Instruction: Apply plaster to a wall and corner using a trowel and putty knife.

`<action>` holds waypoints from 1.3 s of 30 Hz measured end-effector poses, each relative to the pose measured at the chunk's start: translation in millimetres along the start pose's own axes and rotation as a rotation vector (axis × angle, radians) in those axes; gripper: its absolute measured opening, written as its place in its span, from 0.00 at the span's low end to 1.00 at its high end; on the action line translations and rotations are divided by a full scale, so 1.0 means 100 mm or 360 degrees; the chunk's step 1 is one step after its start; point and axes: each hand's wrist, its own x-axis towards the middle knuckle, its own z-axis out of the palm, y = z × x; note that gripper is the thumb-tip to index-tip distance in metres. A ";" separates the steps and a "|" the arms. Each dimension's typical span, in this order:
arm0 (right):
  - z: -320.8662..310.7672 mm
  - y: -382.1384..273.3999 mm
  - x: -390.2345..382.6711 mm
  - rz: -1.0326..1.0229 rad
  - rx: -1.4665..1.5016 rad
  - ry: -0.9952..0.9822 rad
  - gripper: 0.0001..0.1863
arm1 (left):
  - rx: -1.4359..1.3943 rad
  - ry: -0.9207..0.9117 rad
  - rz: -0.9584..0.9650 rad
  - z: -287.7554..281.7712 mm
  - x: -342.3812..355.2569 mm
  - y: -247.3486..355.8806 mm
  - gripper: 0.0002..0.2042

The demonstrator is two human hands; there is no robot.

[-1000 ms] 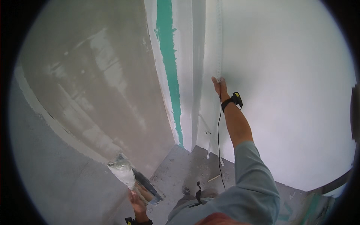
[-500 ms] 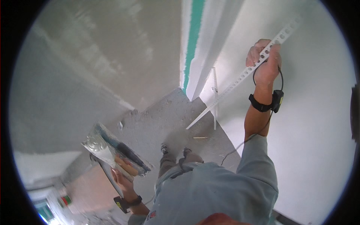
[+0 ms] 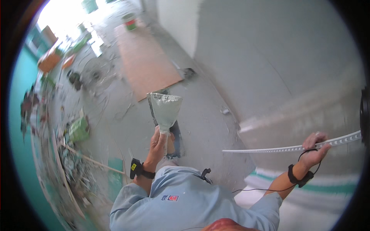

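My left hand (image 3: 155,146) is closed round the handle of a wide putty knife (image 3: 166,109), its blade pointing away from me and coated with pale plaster. A plastering trowel (image 3: 177,140) with a wooden grip is held in the same hand, partly hidden behind the knife. Off to the right, my right hand (image 3: 314,149) grips a long white perforated corner bead (image 3: 266,150) between thumb and fingers. The bead lies roughly level across the view. One end is over the floor, and the other runs out near the right rim.
A pinkish board (image 3: 148,63) lies on the floor ahead, with a green and red bucket (image 3: 130,24) at its far end. Scraps, thin strips and a green bag (image 3: 79,129) litter the left side. A grey wall (image 3: 277,61) rises at right.
The view has swung left, bringing the littered floor and whole board into sight. My right hand has carried the corner bead away from the white wall. Both hands keep their hold.
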 end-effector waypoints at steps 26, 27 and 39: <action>1.70 2.50 -0.86 0.0722 0.0082 -0.1278 0.31 | -0.0602 0.0770 0.0401 -0.69 -0.18 -1.68 0.20; 1.64 2.55 -0.95 0.0784 0.0119 -0.1307 0.31 | -0.0611 0.0773 0.0478 -0.67 -0.26 -1.71 0.20; 1.62 3.15 -2.47 0.1446 0.0380 -0.1185 0.33 | -0.0457 0.0530 0.0283 -1.50 -0.46 -3.04 0.15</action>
